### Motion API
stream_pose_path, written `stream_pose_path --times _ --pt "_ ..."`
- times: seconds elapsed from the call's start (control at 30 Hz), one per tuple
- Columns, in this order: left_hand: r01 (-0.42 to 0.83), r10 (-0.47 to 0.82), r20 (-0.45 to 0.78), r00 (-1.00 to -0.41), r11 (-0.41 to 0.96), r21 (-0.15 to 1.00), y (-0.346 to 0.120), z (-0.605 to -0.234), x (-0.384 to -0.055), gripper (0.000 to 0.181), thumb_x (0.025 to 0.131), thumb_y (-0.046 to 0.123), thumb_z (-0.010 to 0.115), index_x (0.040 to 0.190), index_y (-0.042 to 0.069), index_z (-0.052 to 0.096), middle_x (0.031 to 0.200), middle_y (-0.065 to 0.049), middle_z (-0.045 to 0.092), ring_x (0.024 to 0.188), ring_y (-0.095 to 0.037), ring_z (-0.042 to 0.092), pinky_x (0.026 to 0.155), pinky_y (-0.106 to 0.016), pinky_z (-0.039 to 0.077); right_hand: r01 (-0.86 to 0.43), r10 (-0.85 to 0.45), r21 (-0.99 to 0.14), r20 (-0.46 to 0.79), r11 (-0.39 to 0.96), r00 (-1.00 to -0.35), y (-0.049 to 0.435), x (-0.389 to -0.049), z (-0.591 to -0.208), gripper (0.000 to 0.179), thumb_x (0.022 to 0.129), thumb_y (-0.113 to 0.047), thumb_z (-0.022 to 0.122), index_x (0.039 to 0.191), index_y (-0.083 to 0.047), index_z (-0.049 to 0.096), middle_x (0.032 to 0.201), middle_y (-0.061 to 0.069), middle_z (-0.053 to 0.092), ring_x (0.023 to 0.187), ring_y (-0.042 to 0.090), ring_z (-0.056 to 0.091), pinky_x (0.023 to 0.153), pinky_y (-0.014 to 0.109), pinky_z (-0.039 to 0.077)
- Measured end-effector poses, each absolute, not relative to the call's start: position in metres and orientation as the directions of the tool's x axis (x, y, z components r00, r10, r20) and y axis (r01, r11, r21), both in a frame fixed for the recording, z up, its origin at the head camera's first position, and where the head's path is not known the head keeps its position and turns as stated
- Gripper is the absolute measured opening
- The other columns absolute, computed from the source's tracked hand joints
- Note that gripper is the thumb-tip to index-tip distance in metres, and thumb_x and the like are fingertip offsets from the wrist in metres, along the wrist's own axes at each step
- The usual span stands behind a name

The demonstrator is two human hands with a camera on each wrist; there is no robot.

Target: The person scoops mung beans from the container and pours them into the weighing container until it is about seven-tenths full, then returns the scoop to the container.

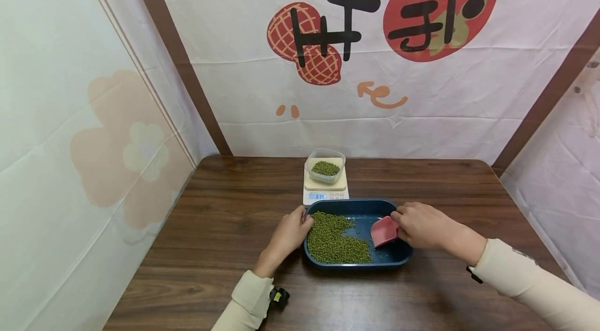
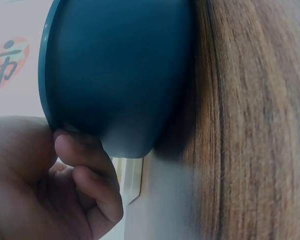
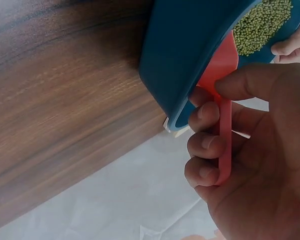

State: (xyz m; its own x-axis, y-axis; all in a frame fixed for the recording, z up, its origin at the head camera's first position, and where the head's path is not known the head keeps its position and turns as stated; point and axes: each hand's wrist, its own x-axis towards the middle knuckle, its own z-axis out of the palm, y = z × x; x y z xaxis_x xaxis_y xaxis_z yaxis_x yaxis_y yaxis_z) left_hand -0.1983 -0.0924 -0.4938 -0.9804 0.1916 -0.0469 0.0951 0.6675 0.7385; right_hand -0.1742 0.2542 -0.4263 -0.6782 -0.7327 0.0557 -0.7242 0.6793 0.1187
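Observation:
A blue tray (image 1: 358,265) holds a heap of mung beans (image 1: 335,242), banked toward its left side. My left hand (image 1: 289,229) grips the tray's left rim; in the left wrist view its thumb and curled fingers (image 2: 84,145) pinch the edge. With fingers wrapped round the handle, my right hand (image 1: 424,226) holds a pink scoop (image 1: 384,231) inside the tray's right part. The thumb lies along the top of the handle (image 3: 225,145) in the right wrist view. A few loose beans lie around the scoop.
Behind the tray stands a white kitchen scale (image 1: 311,201) with a lit display. On it sits a clear plastic container (image 1: 323,179) with some mung beans. The wooden table (image 1: 225,237) meets a printed cloth backdrop (image 1: 253,97) at the back.

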Motion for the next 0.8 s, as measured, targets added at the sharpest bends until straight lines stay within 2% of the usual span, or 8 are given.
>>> stream_pose_path --times 0.27,0.53,0.8 --pt "0.097 0.192 -0.046 -0.98 0.671 0.735 -0.093 -0.493 -0.198 0.022 0.108 0.021 0.052 0.088 0.013 0.049 0.065 0.002 0.045 0.051 -0.012 0.045 0.05 -0.027 0.037 -0.748 -0.761 0.142 0.083 0.648 -0.644 0.247 -0.175 -0.428 0.019 0.089 -0.016 0.081 0.102 -0.005 0.073 0.084 0.003 0.069 0.072 0.014 0.056 0.068 0.033 0.054" --pt "0.094 0.192 -0.048 -0.98 0.667 0.739 -0.093 -0.492 -0.197 0.023 0.109 0.021 0.051 0.088 0.013 0.049 0.065 0.002 0.045 0.05 -0.013 0.044 0.05 -0.027 0.036 -0.771 -0.782 0.136 0.086 0.623 -0.617 0.24 -0.177 -0.431 0.014 0.091 -0.017 0.079 0.097 -0.007 0.071 0.077 -0.002 0.06 0.069 0.011 0.05 0.065 0.029 0.046" --pt "0.095 0.183 -0.043 -0.982 0.681 0.726 -0.093 -0.492 -0.197 0.023 0.108 0.022 0.051 0.086 0.013 0.048 0.065 0.003 0.043 0.051 -0.012 0.043 0.051 -0.027 0.035 -0.783 -0.794 0.132 0.094 0.608 -0.601 0.233 -0.177 -0.433 0.014 0.092 -0.018 0.079 0.096 -0.008 0.07 0.077 -0.002 0.061 0.069 0.012 0.054 0.065 0.03 0.05"
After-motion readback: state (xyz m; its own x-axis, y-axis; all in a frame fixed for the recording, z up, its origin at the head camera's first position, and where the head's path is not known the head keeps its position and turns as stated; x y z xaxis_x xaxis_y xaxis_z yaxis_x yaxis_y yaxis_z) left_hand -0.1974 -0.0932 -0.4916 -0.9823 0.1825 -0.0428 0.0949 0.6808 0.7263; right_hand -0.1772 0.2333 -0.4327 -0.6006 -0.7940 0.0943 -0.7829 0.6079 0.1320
